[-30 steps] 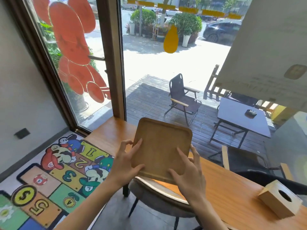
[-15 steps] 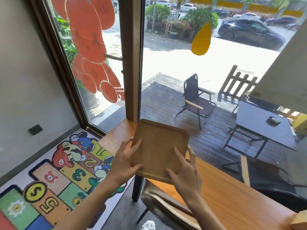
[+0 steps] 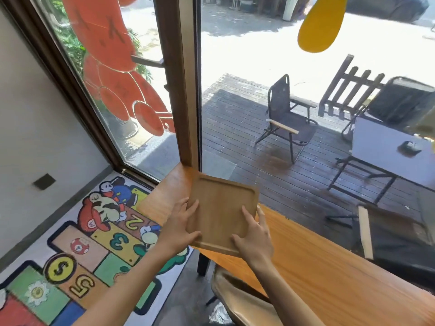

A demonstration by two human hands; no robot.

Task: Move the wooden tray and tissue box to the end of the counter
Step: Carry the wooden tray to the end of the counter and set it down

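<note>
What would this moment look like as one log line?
step: moving tray | left hand: on tray | right hand: on tray | place: counter end | tissue box: out of view

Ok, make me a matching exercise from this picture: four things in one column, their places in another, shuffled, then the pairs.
Things:
1. square wooden tray
2. colourful cartoon hopscotch mat
3. dark folding chair with wooden armrests
4. yellow drop-shaped sticker

Places:
A. stuck on the window glass
B. outside on the deck
C. held in both hands over the counter's end
D. on the floor, left of the counter

Pairs: 1-C, 2-D, 3-B, 4-A
</note>
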